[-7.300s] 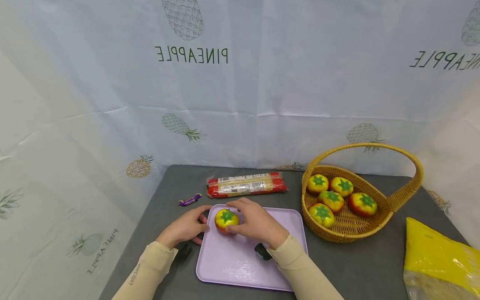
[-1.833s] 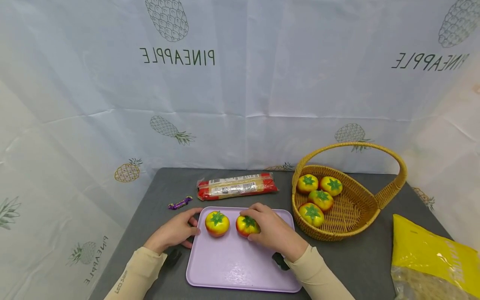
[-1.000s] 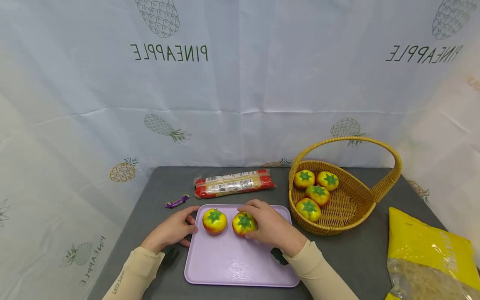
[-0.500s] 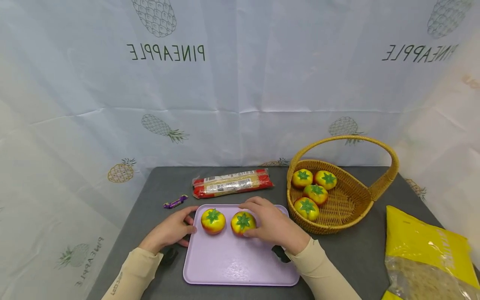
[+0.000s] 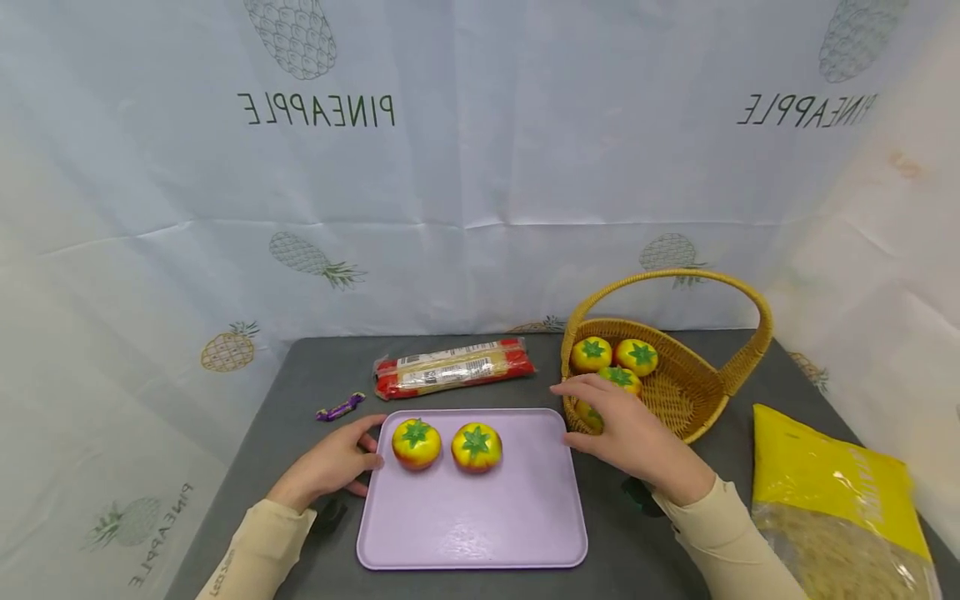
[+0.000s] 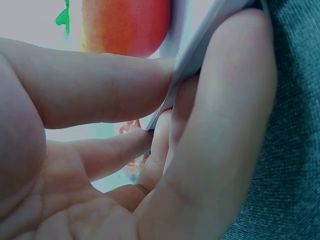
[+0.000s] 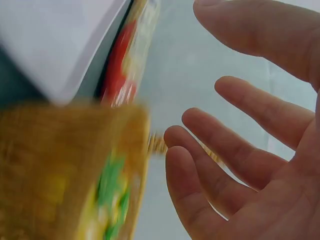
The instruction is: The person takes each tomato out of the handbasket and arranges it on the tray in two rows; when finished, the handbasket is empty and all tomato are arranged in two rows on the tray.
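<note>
My left hand (image 5: 333, 458) holds the left edge of a lilac tray (image 5: 472, 517); in the left wrist view, the thumb is on the rim and fingers reach beneath it. Two yellow-red fruits with green star-shaped tops, persimmon- or tomato-like, sit side by side on the tray: a left fruit (image 5: 416, 444) and a right fruit (image 5: 476, 447). Over the near left side of a wicker basket (image 5: 686, 358) hovers my right hand (image 5: 630, 429), fingers spread and holding nothing. Several like fruits (image 5: 636, 357) lie in the basket, one partly hidden by that hand.
Behind the tray lies a red-and-clear packet (image 5: 453, 368), with a purple wrapped candy (image 5: 341, 407) to its left. A yellow bag (image 5: 832, 475) with a clear lower part rests at the right. The basket's tall handle (image 5: 671, 272) arches over it.
The right hand has let go of the second fruit on the tray and moved right to the basket. Earlier, only one fruit was on the tray. The left hand stays at the tray edge.
</note>
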The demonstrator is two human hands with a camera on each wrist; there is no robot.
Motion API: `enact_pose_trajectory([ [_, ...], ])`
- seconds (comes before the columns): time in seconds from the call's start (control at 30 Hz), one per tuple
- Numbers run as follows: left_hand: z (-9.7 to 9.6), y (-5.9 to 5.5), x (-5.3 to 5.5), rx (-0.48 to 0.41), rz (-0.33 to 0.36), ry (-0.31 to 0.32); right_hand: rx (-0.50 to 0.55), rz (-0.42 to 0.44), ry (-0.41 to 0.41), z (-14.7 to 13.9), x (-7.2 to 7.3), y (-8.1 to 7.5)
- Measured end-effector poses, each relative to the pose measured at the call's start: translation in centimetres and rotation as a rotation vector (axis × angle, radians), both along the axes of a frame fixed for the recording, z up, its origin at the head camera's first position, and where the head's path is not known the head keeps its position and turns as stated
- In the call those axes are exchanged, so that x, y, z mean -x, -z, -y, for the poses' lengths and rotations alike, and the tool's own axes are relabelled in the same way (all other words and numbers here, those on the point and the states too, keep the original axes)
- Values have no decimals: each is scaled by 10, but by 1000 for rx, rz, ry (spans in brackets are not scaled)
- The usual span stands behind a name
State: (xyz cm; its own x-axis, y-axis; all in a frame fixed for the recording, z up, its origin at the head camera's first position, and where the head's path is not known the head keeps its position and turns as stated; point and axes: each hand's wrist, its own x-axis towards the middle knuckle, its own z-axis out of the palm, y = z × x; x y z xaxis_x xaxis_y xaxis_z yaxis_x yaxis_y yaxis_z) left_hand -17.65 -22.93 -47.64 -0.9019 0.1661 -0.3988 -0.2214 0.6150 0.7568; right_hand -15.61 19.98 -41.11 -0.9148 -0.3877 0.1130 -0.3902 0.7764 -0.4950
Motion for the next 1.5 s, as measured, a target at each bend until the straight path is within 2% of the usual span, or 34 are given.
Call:
enact_pose_trajectory([
  [0.17,1,0,-1,18,10,-1,-16,-4,40,-35,3,-2],
  [0.3,1,1,0,18,12,-5,-12,62,77,-53,4,-1],
  [0.43,0,1,0,16,13,-8,-2,101,72,-62,7,2],
  [0.87,-1,-2,-3,-5,2,-8,-82,90,31,-55,18,8],
  [1.13,-4,-5,-3,13,7,-15,-126,104,42,-50,22,13],
  [1.5,-2,-1,-1,24,8,-7,-162,61,15,-46,24,15],
])
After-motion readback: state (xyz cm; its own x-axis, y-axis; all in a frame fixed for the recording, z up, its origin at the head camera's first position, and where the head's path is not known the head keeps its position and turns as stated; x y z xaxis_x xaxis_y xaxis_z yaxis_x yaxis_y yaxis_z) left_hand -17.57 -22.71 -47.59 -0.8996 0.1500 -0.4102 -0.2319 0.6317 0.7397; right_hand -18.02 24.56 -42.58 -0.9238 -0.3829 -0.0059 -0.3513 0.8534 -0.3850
